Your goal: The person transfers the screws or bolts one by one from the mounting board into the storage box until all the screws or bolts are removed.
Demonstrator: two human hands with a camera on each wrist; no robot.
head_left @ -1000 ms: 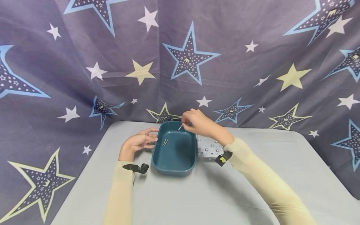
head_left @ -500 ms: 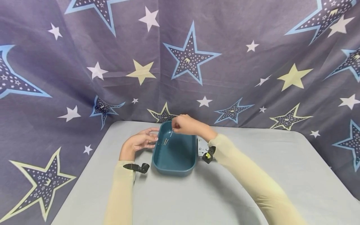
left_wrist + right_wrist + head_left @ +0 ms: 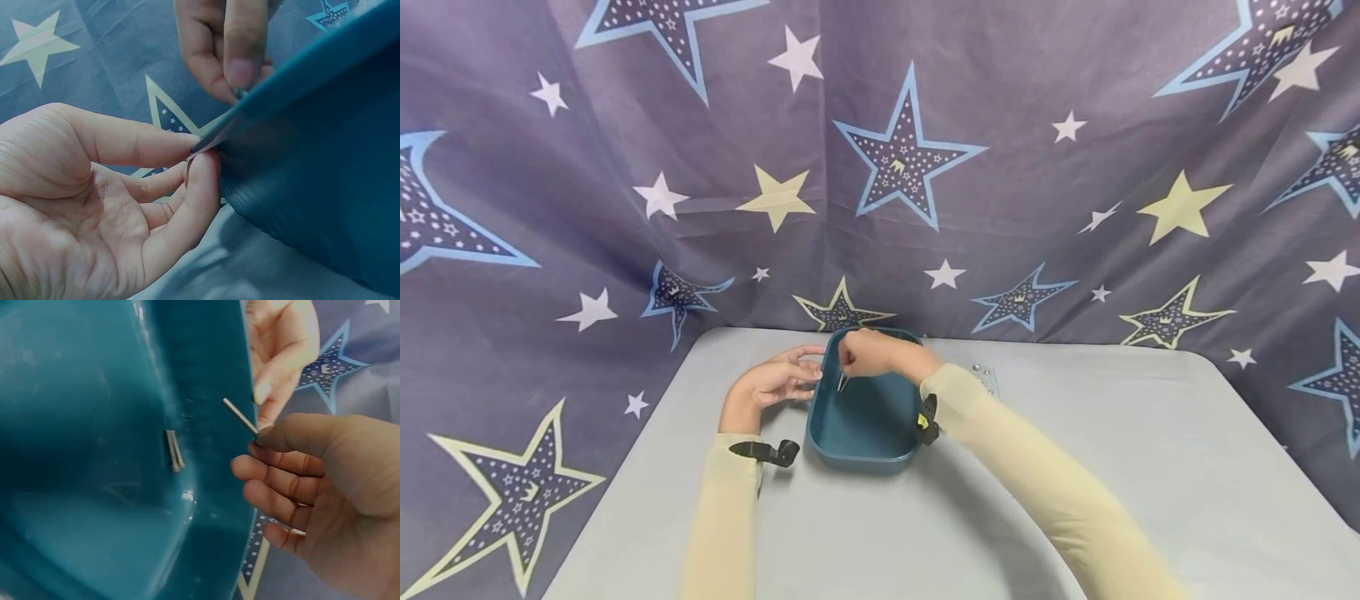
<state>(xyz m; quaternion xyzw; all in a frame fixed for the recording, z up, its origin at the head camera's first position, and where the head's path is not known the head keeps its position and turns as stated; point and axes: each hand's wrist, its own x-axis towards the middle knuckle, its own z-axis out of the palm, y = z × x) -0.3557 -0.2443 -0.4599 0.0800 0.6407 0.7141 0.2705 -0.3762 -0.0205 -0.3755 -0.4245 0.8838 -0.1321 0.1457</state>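
My right hand [image 3: 867,353] [image 3: 337,481] is over the back left part of the teal tray [image 3: 863,457]. In the right wrist view its thumb and index finger pinch one end of a metal screw [image 3: 240,420], whose threaded shaft points away from the fingertips. Two similar screws [image 3: 174,450] lie side by side on the tray's bottom. My left hand [image 3: 778,379] [image 3: 119,194] pinches the tray's left rim [image 3: 269,87] between thumb and finger, with the other fingers bent below.
Right of the tray, partly behind my right sleeve, lies a metal plate [image 3: 991,382] with round studs. The pale tabletop [image 3: 1150,433] runs back to a purple star-patterned curtain [image 3: 1015,192].
My right hand has moved left and slightly toward me over the tray, carrying the screw. The left hand stays at the rim. The sleeve now covers more of the metal plate.
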